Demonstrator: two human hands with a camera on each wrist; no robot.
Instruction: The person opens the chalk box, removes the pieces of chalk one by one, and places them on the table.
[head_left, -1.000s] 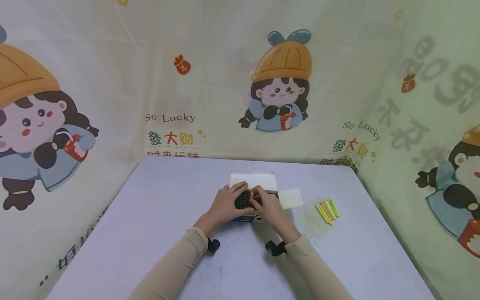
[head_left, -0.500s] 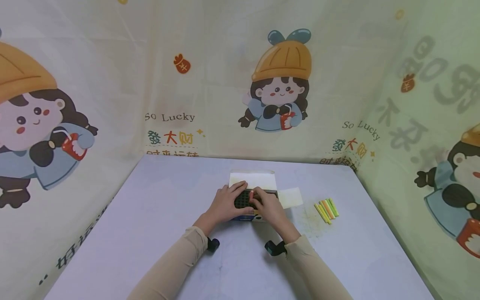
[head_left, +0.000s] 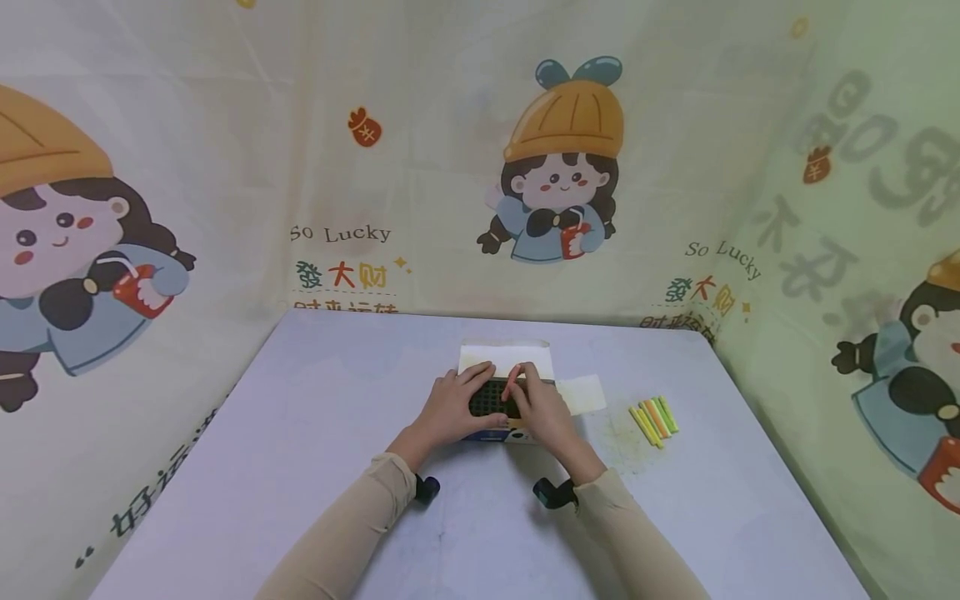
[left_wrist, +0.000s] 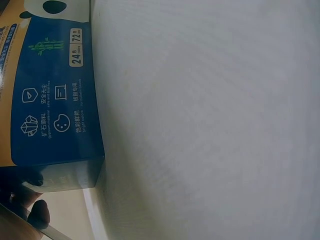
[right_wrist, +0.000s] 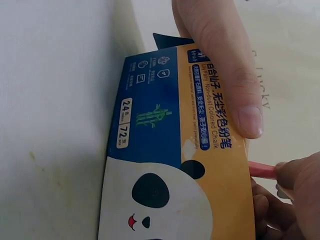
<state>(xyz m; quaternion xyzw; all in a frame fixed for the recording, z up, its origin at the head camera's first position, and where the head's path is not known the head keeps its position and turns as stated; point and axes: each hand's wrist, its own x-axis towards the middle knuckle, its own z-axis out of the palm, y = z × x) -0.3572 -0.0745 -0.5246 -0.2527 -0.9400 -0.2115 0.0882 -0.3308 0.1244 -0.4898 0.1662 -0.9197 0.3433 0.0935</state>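
Note:
A blue, orange and white box of coloured chalk (right_wrist: pixel 215 185) with a panda on its front stands near the middle of the table, its lid open. My left hand (head_left: pixel 448 408) grips the box's left part, the thumb along the front top edge and the fingers reaching to the far side. Inside shows a dark grid of small holes (head_left: pixel 486 398). Over this grid my right hand (head_left: pixel 546 414) pinches a red stick of chalk (head_left: pixel 512 382), which stands tilted with its top leaning right. In the right wrist view the chalk's end meets the box's top edge.
To the right of the box lie several yellow, orange and green chalk sticks (head_left: pixel 654 422) side by side, with coloured dust (head_left: pixel 626 454) around them. The raised lid (head_left: pixel 506 358) and a white side flap (head_left: pixel 581 395) spread from the box. Printed cloth walls (head_left: pixel 435 183) surround the table.
The red chalk has gone from nearly upright to tilted right. My right hand's fingers have shifted slightly up and right, while my left hand and the box stay in place.

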